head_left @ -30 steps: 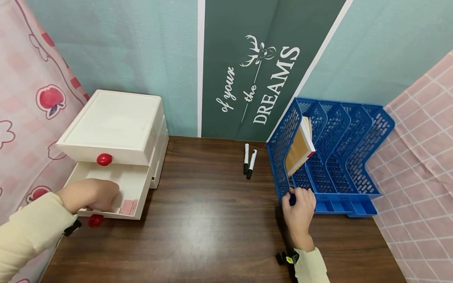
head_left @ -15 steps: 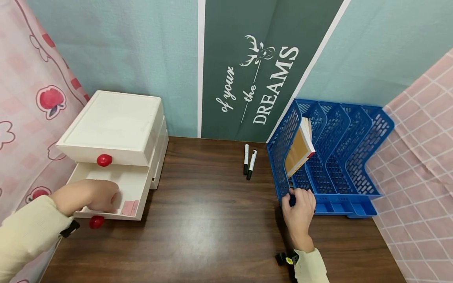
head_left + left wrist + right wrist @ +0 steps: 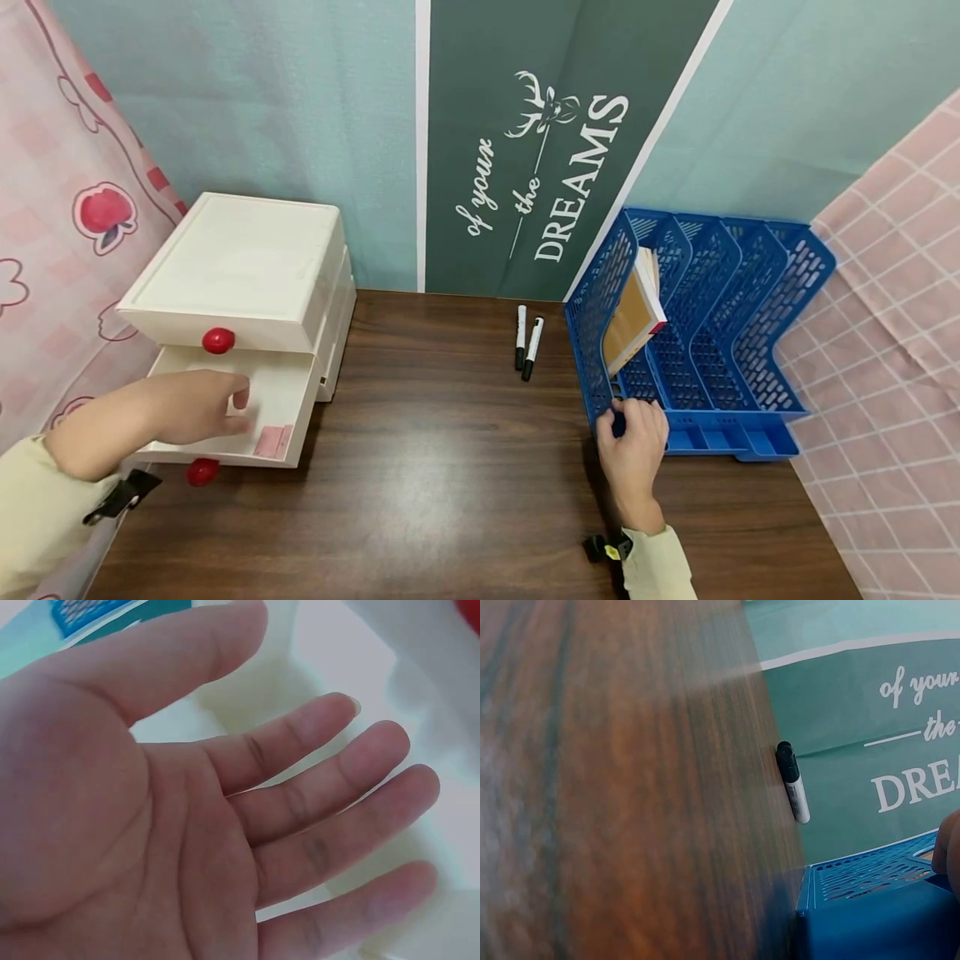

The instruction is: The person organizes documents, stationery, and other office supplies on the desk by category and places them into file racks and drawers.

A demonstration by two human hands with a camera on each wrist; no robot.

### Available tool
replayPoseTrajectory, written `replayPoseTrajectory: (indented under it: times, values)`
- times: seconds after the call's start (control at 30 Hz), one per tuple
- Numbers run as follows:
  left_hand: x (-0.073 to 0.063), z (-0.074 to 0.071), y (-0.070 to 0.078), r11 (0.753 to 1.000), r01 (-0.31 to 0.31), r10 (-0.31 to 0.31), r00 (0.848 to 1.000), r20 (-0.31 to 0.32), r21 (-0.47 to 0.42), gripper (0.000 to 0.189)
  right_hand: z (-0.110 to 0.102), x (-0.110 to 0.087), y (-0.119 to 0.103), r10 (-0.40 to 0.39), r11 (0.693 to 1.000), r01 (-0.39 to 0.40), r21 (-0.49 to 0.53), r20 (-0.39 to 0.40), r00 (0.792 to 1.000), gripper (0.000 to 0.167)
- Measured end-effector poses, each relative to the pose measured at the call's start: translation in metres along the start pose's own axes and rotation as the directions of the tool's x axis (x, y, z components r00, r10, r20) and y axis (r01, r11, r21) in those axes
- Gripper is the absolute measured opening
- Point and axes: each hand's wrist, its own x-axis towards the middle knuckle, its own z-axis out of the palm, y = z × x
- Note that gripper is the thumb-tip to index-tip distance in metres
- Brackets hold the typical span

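My left hand (image 3: 197,407) hovers over the pulled-out drawer (image 3: 291,396) of a white drawer unit (image 3: 232,254). Its fingers are spread and relaxed, and the left wrist view shows the bare palm (image 3: 150,847) with nothing in it. Pink blocks or erasers (image 3: 273,442) lie in the drawer's front right corner. At the front left corner of a blue file rack (image 3: 720,333), my right hand (image 3: 633,437) grips the edge with curled fingers. In the right wrist view only a bit of that hand shows at the right edge. A book (image 3: 636,321) leans in the rack's leftmost slot.
Two white markers with black caps (image 3: 533,350) lie on the wooden table (image 3: 427,483) between drawer unit and rack. Small trays (image 3: 723,435) run along the rack's front. Red knobs (image 3: 218,340) stick out from the drawers. A patterned cloth (image 3: 892,375) hangs at the right.
My left hand has risen out of the drawer and shifted slightly left, its curled fingers now spread. The right hand stays on the rack.
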Motion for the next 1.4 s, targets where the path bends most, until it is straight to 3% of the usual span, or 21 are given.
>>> replayPoseTrajectory:
  times: [0.17,0.33,0.47,0.57,0.8,0.93,1.03,1.1,1.27,1.4]
  values:
    - [-0.011,0.003,0.001,1.000,-0.029,0.029,0.990,-0.139,0.002,0.029,0.000,0.001,-0.001,0.002,1.000,-0.002,-0.001,-0.007,1.000,0.013]
    - [-0.022,0.010,-0.001,0.999,-0.039,0.034,0.953,-0.301,-0.009,0.029,0.001,0.001,-0.001,-0.002,1.000,0.002,-0.003,-0.005,1.000,0.002]
    - [-0.030,0.015,0.000,0.998,-0.004,-0.019,0.918,-0.397,-0.058,0.029,0.000,0.001,0.000,0.001,1.000,-0.001,0.002,-0.012,1.000,0.006]
    - [-0.035,0.021,0.003,0.997,0.006,-0.044,0.875,-0.481,-0.080,0.028,0.000,0.002,0.000,0.001,1.000,-0.001,0.003,-0.009,1.000,0.006]
    - [-0.047,0.037,0.014,0.994,0.036,-0.096,0.752,-0.653,-0.105,0.027,0.001,0.001,-0.001,0.004,1.000,-0.004,-0.003,-0.010,1.000,0.003]
    - [-0.054,0.050,0.016,0.984,0.006,-0.140,0.647,-0.750,-0.178,0.024,0.001,0.002,-0.001,0.001,1.000,-0.001,-0.005,-0.014,1.000,0.010]
    - [-0.059,0.062,0.013,0.980,-0.051,-0.131,0.571,-0.810,-0.194,0.023,0.002,0.002,-0.001,0.001,1.000,-0.001,-0.003,-0.009,1.000,0.015]
    - [-0.062,0.070,0.011,0.978,-0.077,-0.122,0.548,-0.828,-0.195,0.024,0.001,0.002,-0.002,0.004,1.000,-0.004,-0.002,-0.009,1.000,0.015]
    - [-0.069,0.089,0.005,0.968,-0.139,-0.112,0.510,-0.853,-0.210,0.028,0.001,0.002,-0.002,0.007,1.000,-0.007,-0.007,-0.012,1.000,0.011]
    - [-0.073,0.103,-0.001,0.968,-0.159,-0.103,0.456,-0.884,-0.194,0.025,0.001,0.002,-0.002,0.002,1.000,-0.002,-0.013,-0.011,1.000,0.017]
